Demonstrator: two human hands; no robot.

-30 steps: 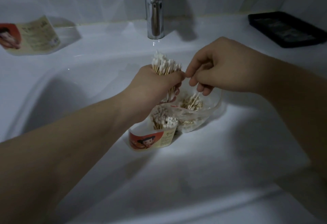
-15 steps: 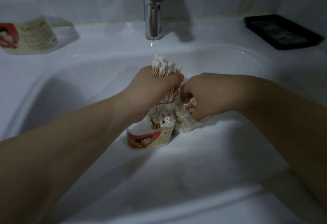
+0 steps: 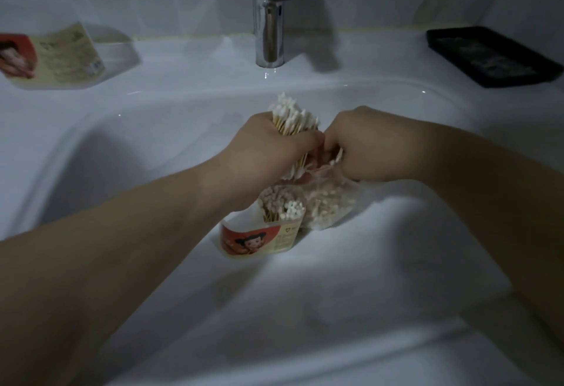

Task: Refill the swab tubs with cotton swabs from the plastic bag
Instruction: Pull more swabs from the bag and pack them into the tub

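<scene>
My left hand point(image 3: 268, 147) grips a thick bundle of cotton swabs point(image 3: 293, 117) upright over the sink, white tips sticking out above the fist. Below it stands a swab tub point(image 3: 262, 239) with a red and cream label, partly filled with swabs. Right beside the tub lies the clear plastic bag point(image 3: 329, 205) with more swabs inside. My right hand point(image 3: 360, 144) is curled just above the bag's mouth and pinches a few swabs, its knuckles touching my left hand. A second tub point(image 3: 55, 56) with the same label lies on the sink ledge at the far left.
All of this sits in a white sink basin point(image 3: 396, 263). A chrome tap point(image 3: 268, 19) rises behind the hands. A black tray point(image 3: 491, 53) rests on the ledge at the back right. The light is dim.
My right hand dipped from beside the bundle into the bag, then rose with a few swabs to meet the left hand. The left hand has kept its bundle in place.
</scene>
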